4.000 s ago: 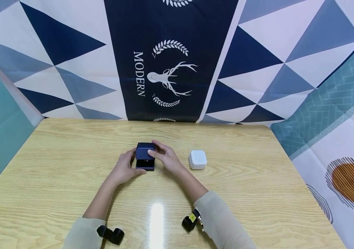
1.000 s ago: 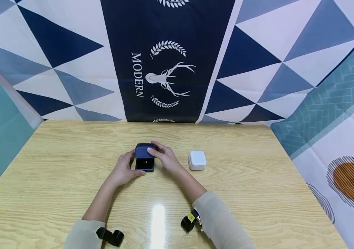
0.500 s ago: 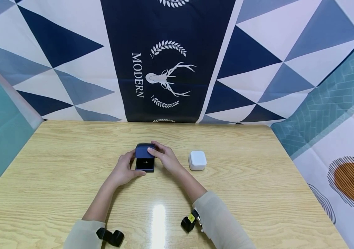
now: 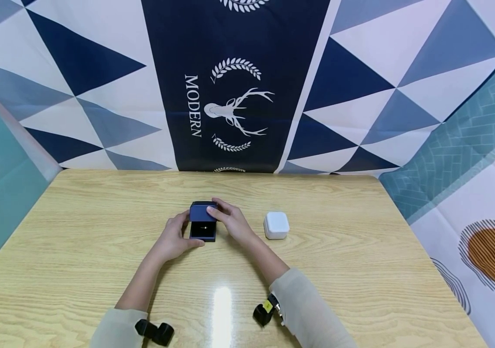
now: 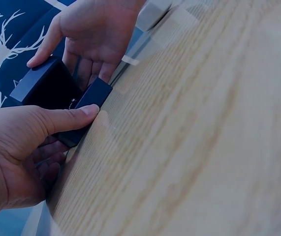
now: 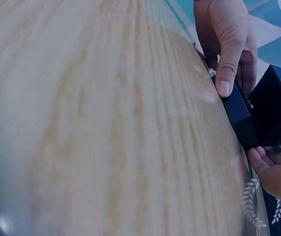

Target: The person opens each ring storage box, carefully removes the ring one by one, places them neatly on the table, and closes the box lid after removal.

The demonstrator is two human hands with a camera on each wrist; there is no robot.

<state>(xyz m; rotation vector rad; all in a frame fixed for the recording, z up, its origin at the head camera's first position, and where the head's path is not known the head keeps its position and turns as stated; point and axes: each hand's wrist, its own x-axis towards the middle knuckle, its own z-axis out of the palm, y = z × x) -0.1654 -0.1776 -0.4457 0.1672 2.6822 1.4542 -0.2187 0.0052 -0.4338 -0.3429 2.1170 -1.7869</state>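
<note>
A navy ring box (image 4: 202, 212) stands on the wooden table with its lid raised and tilted back. Inside, a small ring (image 4: 204, 227) sits in the dark insert; it shows as a tiny glint in the left wrist view. My left hand (image 4: 173, 238) grips the base from the left, thumb along the front edge and fingers behind. On the other side, my right hand (image 4: 235, 224) holds the lid, its thumb on the lid's front edge and its fingers behind and beside the box. The box hides part of the fingers.
A white rounded cube-shaped box (image 4: 276, 225) stands right of the ring box, near my right forearm. The wooden table (image 4: 338, 270) reaches back to a patterned cloth (image 4: 243, 63) hanging behind it. Black wrist cameras sit at both sleeves.
Four seconds ago the lid was lower and the ring was mostly in shadow; the lid has since tilted back, showing the ring. Over the last second, both hands hold still.
</note>
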